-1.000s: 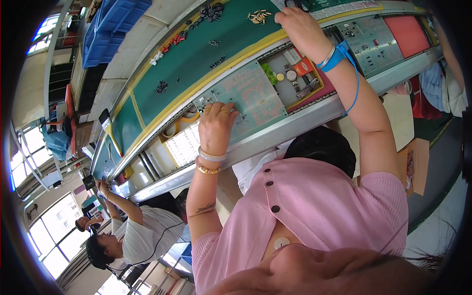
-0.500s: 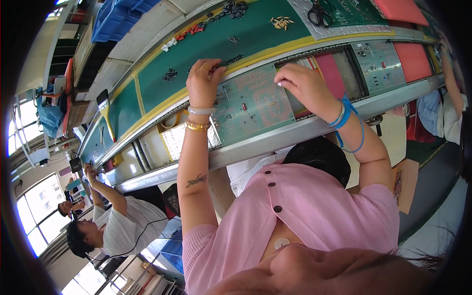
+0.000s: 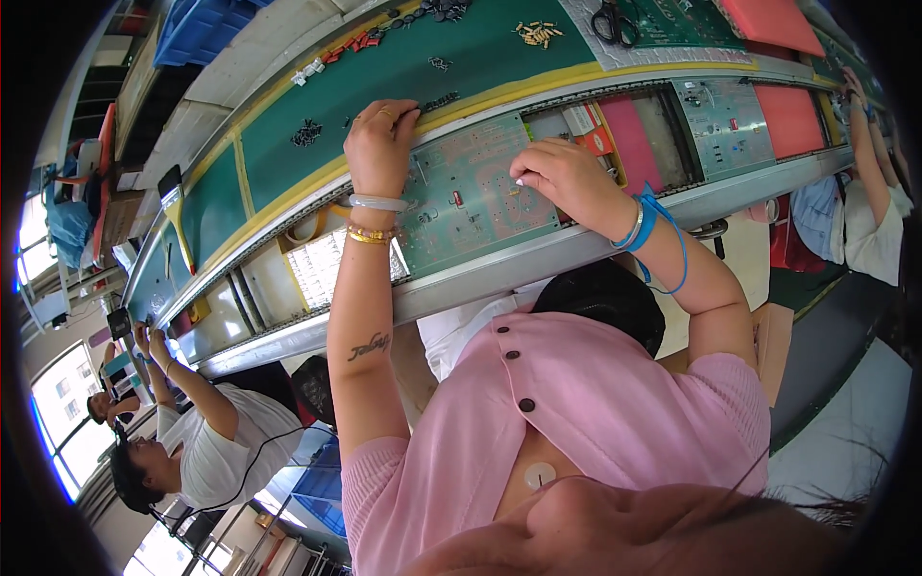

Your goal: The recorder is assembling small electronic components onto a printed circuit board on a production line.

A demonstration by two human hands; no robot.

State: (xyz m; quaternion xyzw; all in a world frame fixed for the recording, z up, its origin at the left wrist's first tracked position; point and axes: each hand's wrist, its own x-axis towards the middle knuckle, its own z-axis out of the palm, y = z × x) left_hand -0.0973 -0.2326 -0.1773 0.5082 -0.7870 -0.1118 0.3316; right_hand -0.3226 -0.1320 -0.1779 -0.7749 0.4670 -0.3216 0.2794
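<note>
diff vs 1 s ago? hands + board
The right hand came back from the far parts trays onto the green circuit board, fingers pinched at its right edge. The left hand slid from the board's near edge to its far left corner. The board stayed in the conveyor rail; no clear grasp visible.

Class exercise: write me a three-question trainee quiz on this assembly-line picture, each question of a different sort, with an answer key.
1. True or false: both hands are at the green circuit board.
2. Which hand wears the blue wrist strap? A) left B) right C) neither
3. Fill in: the left hand rests on the board's ____ edge, nearest the green mat.

Key
1. True: the right hand presses its fingertips on the board's right part, the left grips its edge.
2. B
3. far
</note>
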